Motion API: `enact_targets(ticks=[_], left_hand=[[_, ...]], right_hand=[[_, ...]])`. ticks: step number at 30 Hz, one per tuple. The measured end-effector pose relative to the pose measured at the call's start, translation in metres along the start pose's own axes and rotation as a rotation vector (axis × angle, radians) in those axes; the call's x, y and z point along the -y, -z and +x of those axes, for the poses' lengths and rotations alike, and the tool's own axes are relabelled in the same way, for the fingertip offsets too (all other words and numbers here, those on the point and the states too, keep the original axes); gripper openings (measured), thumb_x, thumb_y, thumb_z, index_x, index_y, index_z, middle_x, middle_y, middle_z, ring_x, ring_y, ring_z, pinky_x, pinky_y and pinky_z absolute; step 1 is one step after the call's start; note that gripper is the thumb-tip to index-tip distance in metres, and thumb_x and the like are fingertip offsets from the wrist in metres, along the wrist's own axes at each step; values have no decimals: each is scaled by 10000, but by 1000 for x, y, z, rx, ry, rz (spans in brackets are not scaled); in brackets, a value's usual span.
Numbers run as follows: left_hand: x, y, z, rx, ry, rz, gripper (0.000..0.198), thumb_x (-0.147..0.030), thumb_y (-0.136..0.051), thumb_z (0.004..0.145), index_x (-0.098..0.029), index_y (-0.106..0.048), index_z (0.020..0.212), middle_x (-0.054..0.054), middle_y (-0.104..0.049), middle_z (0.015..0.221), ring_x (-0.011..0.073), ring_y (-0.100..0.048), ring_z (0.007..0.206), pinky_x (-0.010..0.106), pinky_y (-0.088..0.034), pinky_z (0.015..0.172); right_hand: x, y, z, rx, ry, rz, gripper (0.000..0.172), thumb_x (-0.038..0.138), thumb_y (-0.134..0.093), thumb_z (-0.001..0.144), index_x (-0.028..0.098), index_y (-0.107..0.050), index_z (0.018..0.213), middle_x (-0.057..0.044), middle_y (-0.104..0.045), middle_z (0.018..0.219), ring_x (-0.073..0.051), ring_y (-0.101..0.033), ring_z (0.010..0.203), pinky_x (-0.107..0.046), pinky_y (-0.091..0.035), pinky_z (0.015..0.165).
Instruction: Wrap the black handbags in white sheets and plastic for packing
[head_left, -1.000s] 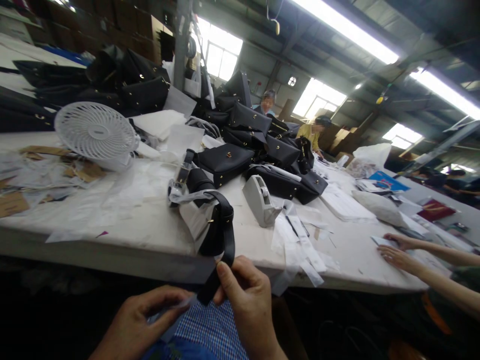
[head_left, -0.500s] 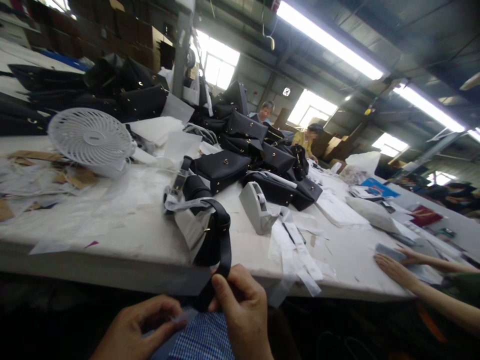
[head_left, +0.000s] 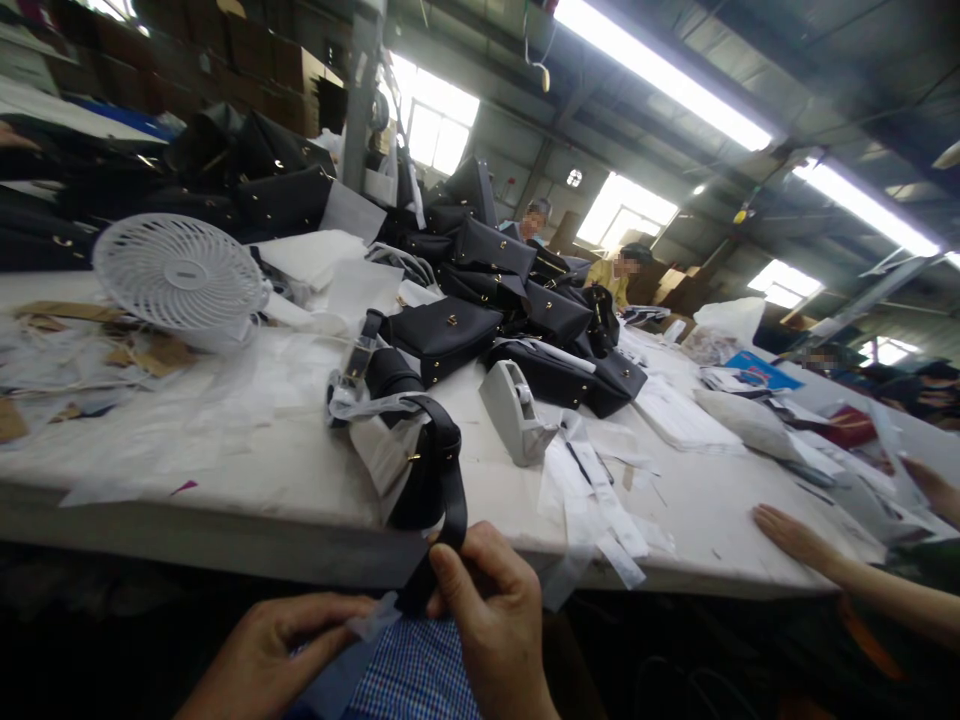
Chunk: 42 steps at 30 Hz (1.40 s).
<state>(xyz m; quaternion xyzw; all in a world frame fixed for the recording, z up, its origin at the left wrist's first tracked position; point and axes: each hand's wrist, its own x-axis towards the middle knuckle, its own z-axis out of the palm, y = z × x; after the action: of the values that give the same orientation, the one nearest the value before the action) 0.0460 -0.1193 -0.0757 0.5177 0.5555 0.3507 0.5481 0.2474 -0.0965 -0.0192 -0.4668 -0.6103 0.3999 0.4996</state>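
Note:
My right hand [head_left: 491, 610] pinches a black strap [head_left: 452, 490] near its lower end, just off the table's front edge. The strap runs up to a black bag [head_left: 416, 490] standing on the table, partly covered with white wrapping [head_left: 382, 450]. Lower left, my left hand [head_left: 292, 640] holds a thin translucent sheet [head_left: 375, 618] between thumb and fingers, close to the strap's end. A grey tape dispenser [head_left: 514, 415] is right of the bag.
A white fan [head_left: 180, 272] stands at the left on the white table [head_left: 247, 455]. Black bags [head_left: 442, 335] are piled behind. White strips [head_left: 592, 500] hang over the front edge. Another person's hand [head_left: 795, 540] rests on the table at the right.
My left hand has moved a little right, bringing the translucent sheet to the strap's end. At the right, the other person's hands have moved apart, and the grey object under them is gone.

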Motion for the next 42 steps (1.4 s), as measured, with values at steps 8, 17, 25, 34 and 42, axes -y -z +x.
enact_targets(ticks=[8,17,25,34,42], left_hand=[[2,-2,2,43,-33,32,349,-645,-733,726,-367,-852,900,52,-827,894,340,-780,904,331,-607,827],[-3,-13,7,104,6,-207,360,-602,-803,717,-343,-847,963,35,-826,866,310,-767,888,319,-592,809],[-20,-33,26,60,-19,-364,454,-606,-878,647,-252,-854,929,65,-818,869,286,-751,892,320,-583,837],[-46,-49,43,-139,74,-567,557,-605,-945,534,-216,-822,913,50,-813,918,212,-738,865,239,-579,758],[-68,-46,54,-322,51,-686,577,-537,-987,495,-190,-807,919,48,-789,984,198,-723,941,205,-590,780]], right_hand=[[2,-2,3,31,-5,35,235,348,-722,928,191,-746,755,-12,-621,740,-125,-603,593,-232,-455,552],[-1,-4,4,40,83,-72,271,340,-723,926,182,-744,707,-21,-640,711,-152,-591,686,-238,-446,628],[-20,11,-6,-13,23,-25,446,539,-523,1028,243,-724,1294,-109,-703,1258,-278,-644,1207,-373,-510,1059],[-26,21,4,64,-152,120,415,567,-729,888,199,-821,1056,-97,-785,978,-262,-732,919,-324,-573,835],[-14,31,64,253,-186,81,376,526,-717,872,174,-845,891,-37,-736,761,-173,-620,724,-242,-463,639]])
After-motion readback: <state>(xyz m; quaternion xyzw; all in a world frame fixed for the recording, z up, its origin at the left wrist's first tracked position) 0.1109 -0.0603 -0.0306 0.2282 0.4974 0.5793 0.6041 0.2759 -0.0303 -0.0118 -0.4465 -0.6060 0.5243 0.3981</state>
